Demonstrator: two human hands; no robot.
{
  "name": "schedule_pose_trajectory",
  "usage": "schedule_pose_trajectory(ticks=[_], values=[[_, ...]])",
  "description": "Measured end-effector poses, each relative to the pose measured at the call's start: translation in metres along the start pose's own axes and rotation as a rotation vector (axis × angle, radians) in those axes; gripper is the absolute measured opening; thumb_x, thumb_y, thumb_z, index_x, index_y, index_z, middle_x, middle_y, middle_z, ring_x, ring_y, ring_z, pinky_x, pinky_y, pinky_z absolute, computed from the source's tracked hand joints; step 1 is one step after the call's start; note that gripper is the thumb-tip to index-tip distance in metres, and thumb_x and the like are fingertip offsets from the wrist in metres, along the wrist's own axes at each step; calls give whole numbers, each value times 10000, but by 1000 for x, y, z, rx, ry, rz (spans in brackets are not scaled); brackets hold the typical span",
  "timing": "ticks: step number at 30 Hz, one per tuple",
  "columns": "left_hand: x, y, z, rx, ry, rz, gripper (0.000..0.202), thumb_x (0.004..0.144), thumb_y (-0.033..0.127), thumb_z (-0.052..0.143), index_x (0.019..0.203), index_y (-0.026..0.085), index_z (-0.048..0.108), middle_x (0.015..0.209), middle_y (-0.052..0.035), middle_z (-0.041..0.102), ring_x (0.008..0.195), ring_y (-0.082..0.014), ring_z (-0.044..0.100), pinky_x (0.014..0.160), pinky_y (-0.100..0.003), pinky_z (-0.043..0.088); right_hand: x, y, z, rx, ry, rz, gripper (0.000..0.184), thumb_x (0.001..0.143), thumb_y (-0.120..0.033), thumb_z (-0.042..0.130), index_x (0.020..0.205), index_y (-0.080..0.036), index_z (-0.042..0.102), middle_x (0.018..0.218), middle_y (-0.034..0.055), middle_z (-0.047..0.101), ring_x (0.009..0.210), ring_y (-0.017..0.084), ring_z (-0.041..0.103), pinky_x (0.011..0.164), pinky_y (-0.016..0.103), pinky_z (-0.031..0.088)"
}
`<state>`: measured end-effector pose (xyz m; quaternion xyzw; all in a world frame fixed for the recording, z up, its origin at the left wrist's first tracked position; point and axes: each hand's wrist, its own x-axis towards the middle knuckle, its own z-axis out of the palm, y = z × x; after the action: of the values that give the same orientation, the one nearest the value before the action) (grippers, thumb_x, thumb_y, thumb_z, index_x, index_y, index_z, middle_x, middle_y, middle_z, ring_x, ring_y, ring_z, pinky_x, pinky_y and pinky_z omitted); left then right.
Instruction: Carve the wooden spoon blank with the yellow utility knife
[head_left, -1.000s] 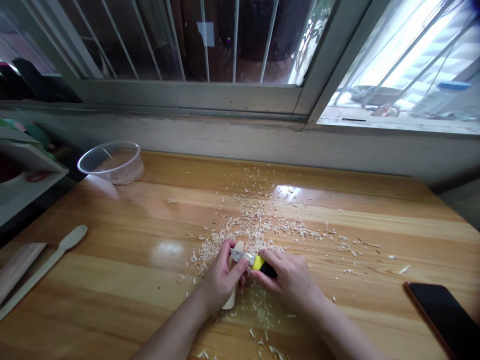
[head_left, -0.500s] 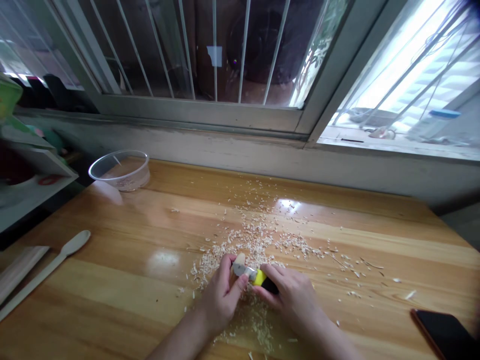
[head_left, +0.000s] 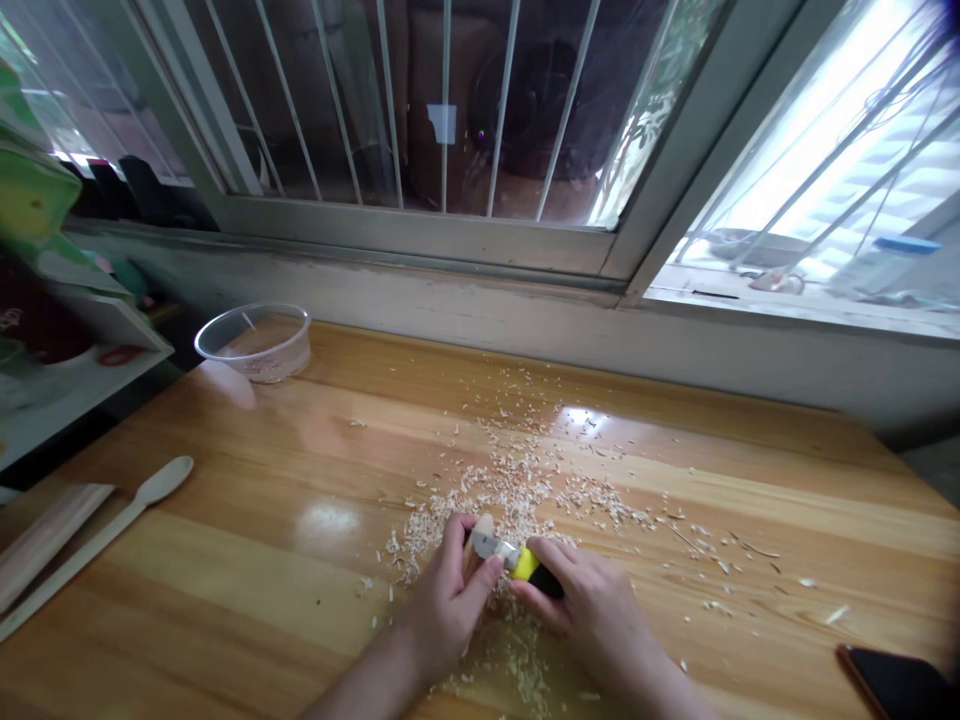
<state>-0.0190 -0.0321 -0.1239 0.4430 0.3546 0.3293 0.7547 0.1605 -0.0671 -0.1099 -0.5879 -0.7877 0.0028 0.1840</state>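
My left hand (head_left: 446,605) is closed round a pale piece of wood (head_left: 483,527), whose rounded tip sticks up past the fingers. My right hand (head_left: 592,610) grips a small knife (head_left: 517,562) with a yellow and black handle. Its short blade lies across the wood, and my left thumb presses on the blade's back. Both hands rest low over the wooden table (head_left: 262,560), near its front edge. A heap of wood shavings (head_left: 517,480) spreads out just beyond the hands.
A clear plastic bowl (head_left: 255,342) stands at the table's back left. A carved wooden spoon (head_left: 97,540) and a flat wood blank (head_left: 41,540) lie at the left. A dark phone (head_left: 900,685) lies at the front right corner. Barred windows (head_left: 420,110) rise behind the table.
The view has tilted up and shifted a little, so the hands sit lower in the picture. Both hands keep the same grip on wood and knife.
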Motion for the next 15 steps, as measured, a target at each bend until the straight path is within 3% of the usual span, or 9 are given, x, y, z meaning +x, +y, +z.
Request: schedule_pose_trajectory(ticks=[3,15], values=[[0,-1,1,138,-19,52,253,885,417,501,1006,217,403,646,72,444,511,-86,407,504,-217,323,1,-1,0,4,-20,1,507,936,-577,249,798,-211,571,620,9,630,513,162,612,464,237,379],[5,-6,4,139,21,65,299,859,499,500,873,221,388,588,100,414,404,-36,350,377,-153,287,1,1,1,8,17,15,513,947,-562,217,813,-203,558,623,13,638,496,152,611,454,226,373]])
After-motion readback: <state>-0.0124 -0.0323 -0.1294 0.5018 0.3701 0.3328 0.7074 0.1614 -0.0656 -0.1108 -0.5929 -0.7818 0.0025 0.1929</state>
